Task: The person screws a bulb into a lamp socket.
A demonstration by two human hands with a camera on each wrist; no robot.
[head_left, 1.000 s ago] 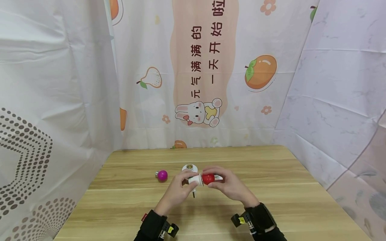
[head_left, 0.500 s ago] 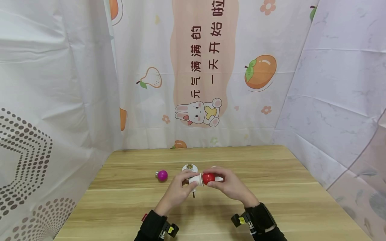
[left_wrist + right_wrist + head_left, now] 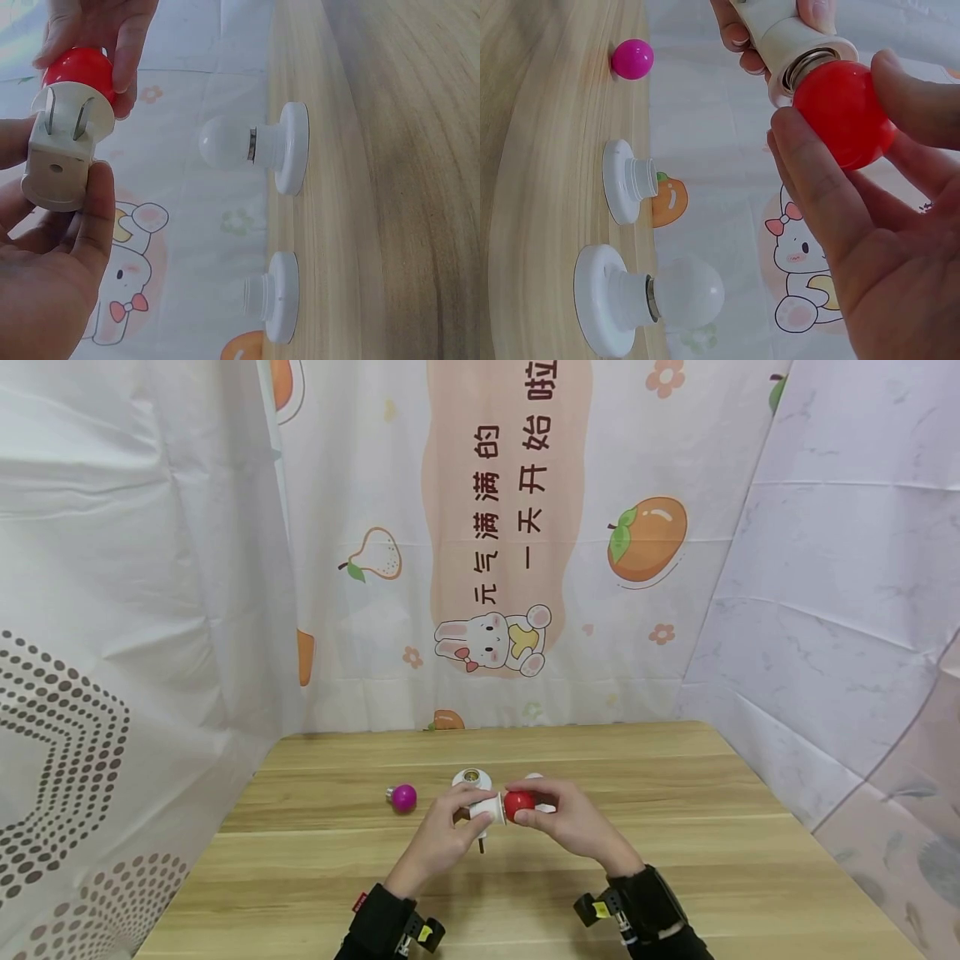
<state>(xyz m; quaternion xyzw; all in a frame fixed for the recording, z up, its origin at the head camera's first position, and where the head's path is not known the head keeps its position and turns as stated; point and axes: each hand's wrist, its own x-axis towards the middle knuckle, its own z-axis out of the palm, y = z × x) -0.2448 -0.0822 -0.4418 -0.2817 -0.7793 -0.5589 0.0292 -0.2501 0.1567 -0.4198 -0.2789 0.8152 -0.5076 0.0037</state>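
Bulb of purple colour (image 3: 403, 798) lies on the wooden table (image 3: 300, 860). Next, the left hand (image 3: 438, 837) holds with bent fingers a white plug socket (image 3: 489, 810). At its mouth is the red bulb (image 3: 519, 807), metal thread (image 3: 808, 66) partly showing; the right hand (image 3: 576, 825) pinches this bulb between thumb and fingers.

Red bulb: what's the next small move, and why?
Probably a slight inward twist of the red bulb by the right hand, the left hand steadying the plug-in socket: metal thread shows at the socket's mouth, so the bulb seems not fully seated.
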